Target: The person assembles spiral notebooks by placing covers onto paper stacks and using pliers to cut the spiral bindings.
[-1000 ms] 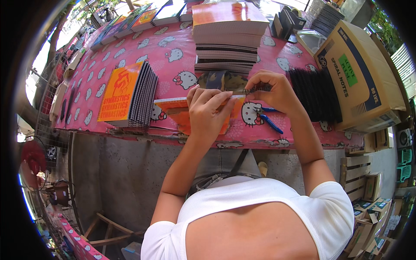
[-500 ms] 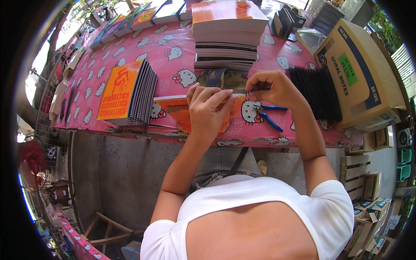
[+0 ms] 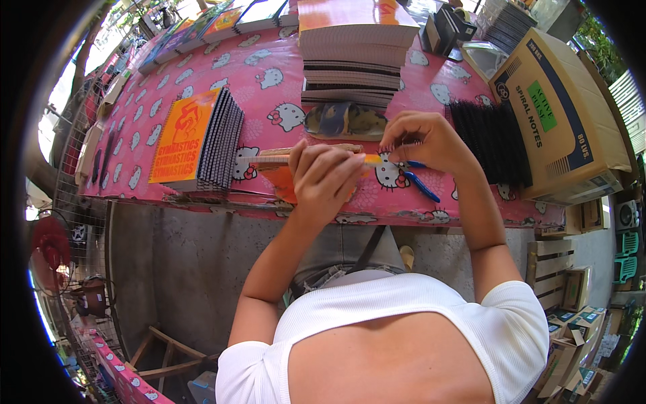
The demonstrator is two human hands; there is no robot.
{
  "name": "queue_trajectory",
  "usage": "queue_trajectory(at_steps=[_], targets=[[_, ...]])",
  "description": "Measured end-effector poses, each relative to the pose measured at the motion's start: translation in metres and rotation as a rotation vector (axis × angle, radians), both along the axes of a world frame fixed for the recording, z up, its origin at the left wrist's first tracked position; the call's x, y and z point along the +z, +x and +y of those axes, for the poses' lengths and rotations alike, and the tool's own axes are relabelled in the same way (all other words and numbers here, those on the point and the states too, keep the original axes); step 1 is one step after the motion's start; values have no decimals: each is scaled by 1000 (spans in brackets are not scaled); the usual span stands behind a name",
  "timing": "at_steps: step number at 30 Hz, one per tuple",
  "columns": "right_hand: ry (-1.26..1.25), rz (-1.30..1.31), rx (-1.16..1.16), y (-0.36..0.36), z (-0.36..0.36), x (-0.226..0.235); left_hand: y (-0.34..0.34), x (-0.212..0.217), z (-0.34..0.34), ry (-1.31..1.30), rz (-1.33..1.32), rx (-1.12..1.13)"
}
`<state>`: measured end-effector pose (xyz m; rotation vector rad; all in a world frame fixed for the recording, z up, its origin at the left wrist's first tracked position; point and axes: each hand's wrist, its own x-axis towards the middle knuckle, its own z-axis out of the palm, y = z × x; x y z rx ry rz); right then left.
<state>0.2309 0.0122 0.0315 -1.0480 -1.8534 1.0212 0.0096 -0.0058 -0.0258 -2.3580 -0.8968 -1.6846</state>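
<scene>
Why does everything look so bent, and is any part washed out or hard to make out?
In the head view, fisheye distortion bows the pink tablecloth's outline and leaves the corners black; in the same head view, daylight bleaches the upper-left background white; also in the head view, the dark coil at the right hand is too small to trace clearly.

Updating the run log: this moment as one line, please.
left hand: holds orange-covered notebook | right hand: pinches dark coil | blue-handled pliers: on pink table

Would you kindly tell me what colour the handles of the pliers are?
The handles are blue, as the head view shows.
</scene>
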Motion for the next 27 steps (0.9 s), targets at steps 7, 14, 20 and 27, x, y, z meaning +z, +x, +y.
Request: queue_trajectory(at_steps=[7,14,20,27], targets=[[78,-155,144,-7,-15,1,-11,-17,-11,28,100,-6],[313,-230,100,-9,-20,5,-4,-5,-6,-29,40,-24],[-4,-184,-41,-13,-23,6,5,10,1,-119,-23,48],[423,-372,-199,-23,-27,-8,-4,17,9,-249,65,141]])
